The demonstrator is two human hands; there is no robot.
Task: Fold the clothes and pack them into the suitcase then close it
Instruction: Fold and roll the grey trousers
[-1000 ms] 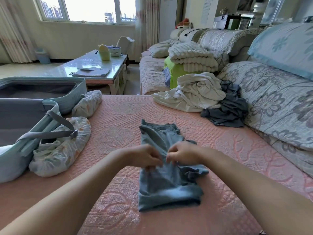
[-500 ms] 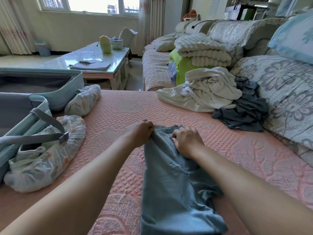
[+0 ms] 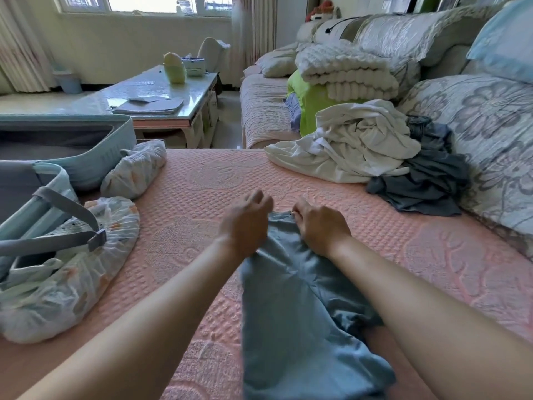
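One open pale-blue suitcase [image 3: 115,140] sits far left on the pink quilted cover [image 3: 202,197], with patterned covers [image 3: 72,281] bunched against it. At centre, the left hand [image 3: 245,223] has its fingers loosely curled at the far left corner of the blue garment [image 3: 294,298], which lies lengthwise on the quilt. Whether the hand grips cloth cannot be told. The right hand [image 3: 320,226] pinches the garment's far edge. Further right, a crumpled white garment [image 3: 354,145] touches a dark grey one [image 3: 427,183].
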